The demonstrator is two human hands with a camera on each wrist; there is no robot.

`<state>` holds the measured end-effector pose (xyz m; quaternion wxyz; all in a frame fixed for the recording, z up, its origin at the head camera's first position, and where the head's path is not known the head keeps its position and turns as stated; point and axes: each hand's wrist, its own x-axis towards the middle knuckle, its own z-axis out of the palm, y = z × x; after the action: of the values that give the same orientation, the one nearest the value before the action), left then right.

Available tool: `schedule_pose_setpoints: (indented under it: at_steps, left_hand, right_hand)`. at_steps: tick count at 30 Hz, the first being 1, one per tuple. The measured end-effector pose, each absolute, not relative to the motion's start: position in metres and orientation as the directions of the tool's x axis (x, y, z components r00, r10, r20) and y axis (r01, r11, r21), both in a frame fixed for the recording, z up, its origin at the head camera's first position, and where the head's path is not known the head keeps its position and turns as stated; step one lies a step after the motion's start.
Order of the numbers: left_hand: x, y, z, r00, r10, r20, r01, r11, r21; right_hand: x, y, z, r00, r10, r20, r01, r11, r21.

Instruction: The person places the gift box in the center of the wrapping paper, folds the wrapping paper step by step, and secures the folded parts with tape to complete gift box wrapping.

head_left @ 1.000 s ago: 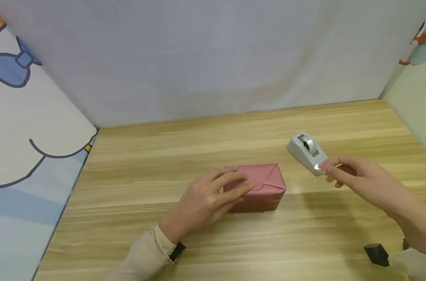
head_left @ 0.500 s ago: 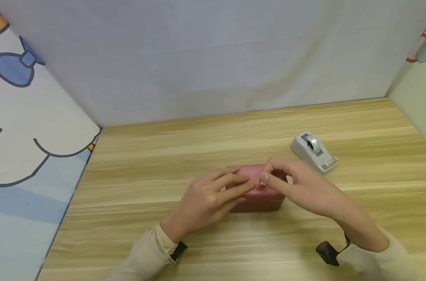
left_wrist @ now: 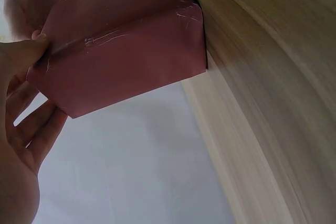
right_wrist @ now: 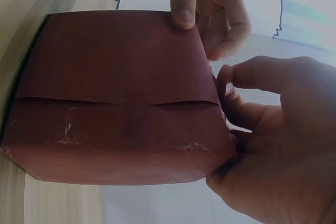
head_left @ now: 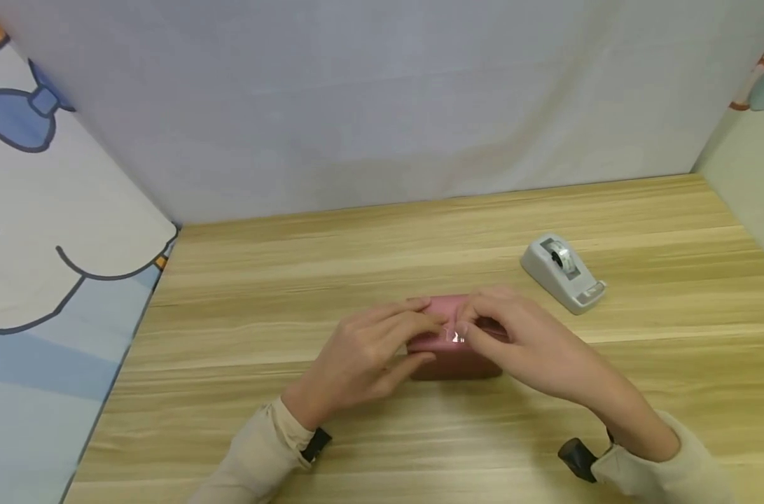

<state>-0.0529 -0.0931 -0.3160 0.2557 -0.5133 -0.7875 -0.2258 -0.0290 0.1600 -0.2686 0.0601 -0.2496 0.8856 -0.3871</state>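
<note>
A small box wrapped in pinkish-red paper (head_left: 455,366) sits on the wooden table, its folded flap on top. My left hand (head_left: 365,353) holds its left end, thumb at the near side (left_wrist: 32,51) and fingers over the top. On the top face lies a short, shiny piece of clear tape (head_left: 457,337). The right hand (head_left: 536,339) pinches this tape between thumb and index finger, close beside the left fingertips. In the right wrist view the box's end (right_wrist: 115,66) shows an overlapping paper seam, with the right fingers (right_wrist: 257,74) at its top edge.
A grey tape dispenser (head_left: 563,274) with a roll in it stands behind and right of the box. A pale cloth (head_left: 382,105) hangs behind the table, and a cartoon-printed panel (head_left: 47,210) rises at the left.
The right hand has come left from the tape dispenser with the piece of tape and brought it down onto the box top. Left fingers have shifted slightly on the box; the box stays put.
</note>
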Motion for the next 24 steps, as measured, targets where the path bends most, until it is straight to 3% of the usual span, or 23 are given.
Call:
schedule_pose_setpoints:
  at_steps: [16,24]
  left_hand:
    - [-0.051,-0.093,-0.316,-0.31,0.718,0.623,0.925,0.379,0.023]
    - [-0.047,-0.092,-0.312,-0.312,0.729,0.61,0.92,0.393,0.001]
  right_hand:
    - [-0.028,0.153,-0.269,-0.878,-0.47,0.089,-0.415,0.655,-0.631]
    - [-0.018,0.143,-0.268,-0.879,-0.435,0.194,-0.476,0.78,-0.406]
